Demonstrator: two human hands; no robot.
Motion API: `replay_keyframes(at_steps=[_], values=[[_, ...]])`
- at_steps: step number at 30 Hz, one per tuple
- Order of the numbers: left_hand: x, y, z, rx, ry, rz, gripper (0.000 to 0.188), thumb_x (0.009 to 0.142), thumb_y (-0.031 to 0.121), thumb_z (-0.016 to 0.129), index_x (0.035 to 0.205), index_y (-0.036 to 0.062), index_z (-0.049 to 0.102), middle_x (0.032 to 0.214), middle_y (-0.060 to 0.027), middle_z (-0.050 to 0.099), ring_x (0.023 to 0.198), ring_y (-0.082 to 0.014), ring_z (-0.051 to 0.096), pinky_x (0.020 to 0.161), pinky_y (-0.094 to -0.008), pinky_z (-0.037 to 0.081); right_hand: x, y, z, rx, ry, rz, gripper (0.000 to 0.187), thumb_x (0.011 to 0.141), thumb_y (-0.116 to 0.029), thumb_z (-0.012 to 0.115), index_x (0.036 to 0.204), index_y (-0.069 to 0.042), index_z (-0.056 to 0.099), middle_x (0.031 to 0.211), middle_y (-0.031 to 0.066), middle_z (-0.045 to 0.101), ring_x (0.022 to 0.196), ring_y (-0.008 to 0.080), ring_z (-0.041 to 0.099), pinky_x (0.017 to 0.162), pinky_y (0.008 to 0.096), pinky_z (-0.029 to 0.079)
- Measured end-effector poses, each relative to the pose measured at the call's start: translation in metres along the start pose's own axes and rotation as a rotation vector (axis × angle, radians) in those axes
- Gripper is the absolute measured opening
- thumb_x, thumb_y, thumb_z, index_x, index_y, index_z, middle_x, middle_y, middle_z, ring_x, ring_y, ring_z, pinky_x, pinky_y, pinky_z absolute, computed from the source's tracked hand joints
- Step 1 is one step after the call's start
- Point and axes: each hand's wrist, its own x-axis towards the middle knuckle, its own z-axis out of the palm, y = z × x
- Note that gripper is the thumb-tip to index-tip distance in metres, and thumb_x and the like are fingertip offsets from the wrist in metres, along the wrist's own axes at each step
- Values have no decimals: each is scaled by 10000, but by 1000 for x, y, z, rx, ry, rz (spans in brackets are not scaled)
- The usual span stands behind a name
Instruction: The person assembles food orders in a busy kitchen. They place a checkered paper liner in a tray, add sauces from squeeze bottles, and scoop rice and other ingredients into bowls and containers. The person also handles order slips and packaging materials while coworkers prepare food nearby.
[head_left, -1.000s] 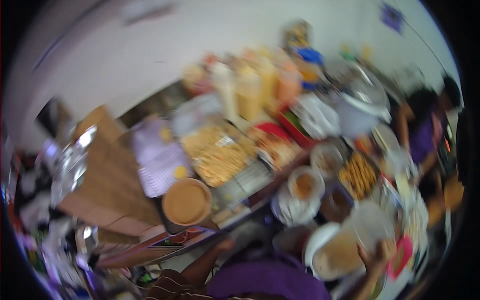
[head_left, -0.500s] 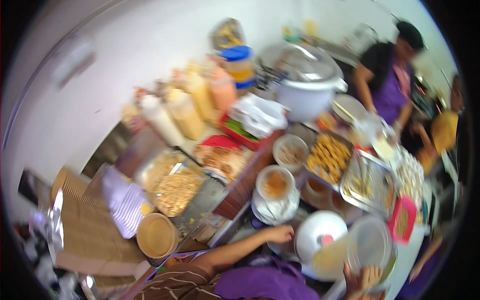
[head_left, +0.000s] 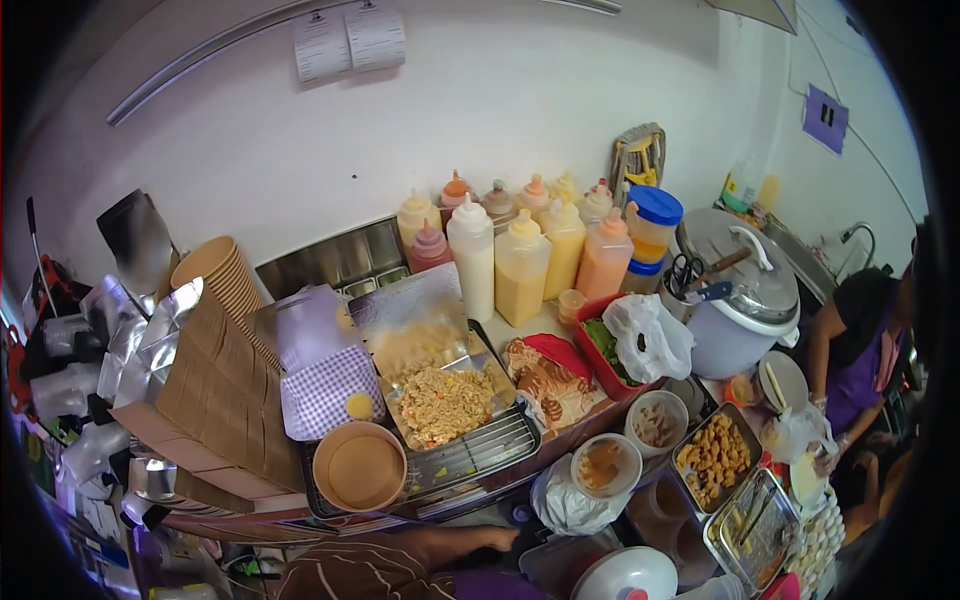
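Note:
My left hand (head_left: 495,538) is at the lower edge, its fingers curled together beside a dark object; whether they hold anything is hidden. My right hand is out of sight. Close by stands a foil-wrapped container (head_left: 577,505), with a clear tub of brown food (head_left: 605,466) above it. To the right is a white lid with a pink knob (head_left: 628,580). Left of my hand, a brown paper bowl (head_left: 360,467) rests on a wire rack (head_left: 470,455). Fried rice with bits of vegetable (head_left: 445,400) lies in an opened foil-lined box, next to a purple checked box (head_left: 328,395).
Several squeeze bottles (head_left: 522,270) line the wall. A large rice cooker (head_left: 735,330) stands right of them. Fried pieces fill a tray (head_left: 715,465), beside a metal tray with tongs (head_left: 752,530). Stacked paper bowls (head_left: 215,285) stand left. A co-worker (head_left: 860,350) in purple stands far right.
The view has swung left and up, so the counter sits lower and further right. My right hand and the clear tub beside it have left the frame, apart from the tub's edge.

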Motion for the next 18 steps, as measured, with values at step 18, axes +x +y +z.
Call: replay_keyframes(at_steps=[18], values=[[90, 141, 49, -809, -123, -7, 481, 789, 307, 579, 1164, 46, 428, 1030, -113, 554, 976, -219, 519, 772, -378, 448, 26, -17, 29, 481, 29, -396, 429, 576, -385, 776, 528, -107, 451, 461, 42, 450, 396, 220, 458, 419, 322, 370]])
